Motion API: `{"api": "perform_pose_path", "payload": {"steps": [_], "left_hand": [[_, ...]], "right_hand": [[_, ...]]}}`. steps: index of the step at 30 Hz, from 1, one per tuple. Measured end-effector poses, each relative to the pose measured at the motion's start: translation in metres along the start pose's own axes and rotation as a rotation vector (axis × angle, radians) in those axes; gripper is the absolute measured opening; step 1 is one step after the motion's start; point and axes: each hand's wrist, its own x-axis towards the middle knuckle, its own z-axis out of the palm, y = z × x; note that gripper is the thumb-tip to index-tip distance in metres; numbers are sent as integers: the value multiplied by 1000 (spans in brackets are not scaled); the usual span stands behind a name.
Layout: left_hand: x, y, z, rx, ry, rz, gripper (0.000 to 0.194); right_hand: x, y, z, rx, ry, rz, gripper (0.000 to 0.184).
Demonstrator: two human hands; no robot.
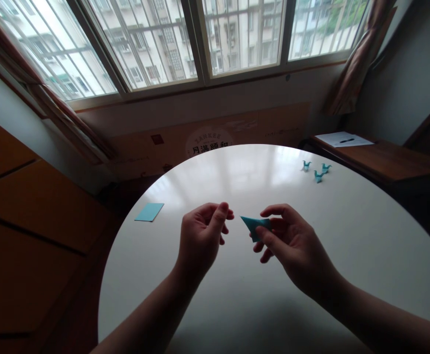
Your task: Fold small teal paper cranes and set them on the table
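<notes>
On my remote feed I saw gathered curtains (351, 81) flanking daylit, barred sliding windows (198, 49), apartment blocks (144, 42) beyond, a dim wall (137, 115) beneath; a brown cabinet (30, 265) stood left of the glossy white surface (222, 305).

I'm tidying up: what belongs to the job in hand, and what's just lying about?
Likely part of the job:
folded teal paper in the right hand
flat teal square
three teal paper birds

Likely just lying about:
white sheet
dark pen-like item

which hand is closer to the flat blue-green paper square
Left. The left hand is to the right of the flat paper square, not touching it; the right hand, holding the folded paper, is farther off to the right, beyond the left.
</notes>
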Motion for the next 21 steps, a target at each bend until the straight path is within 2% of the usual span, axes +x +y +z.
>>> {"api": "perform_pose_path", "payload": {"steps": [4, 6, 14, 21], "left_hand": [[-6, 2, 2, 50, -196, -26, 23], [-9, 2, 3, 57, -239, -45, 20], [-7, 0, 5, 2, -210, -99, 22], [-9, -2, 7, 18, -152, -75, 20]], "right_hand": [[1, 2, -1, 16, -3, -9, 32], [0, 2, -1, 10, -11, -8, 32], [0, 2, 0, -20, -32, -23, 28], [0, -1, 2, -43, -28, -5, 29]]}}
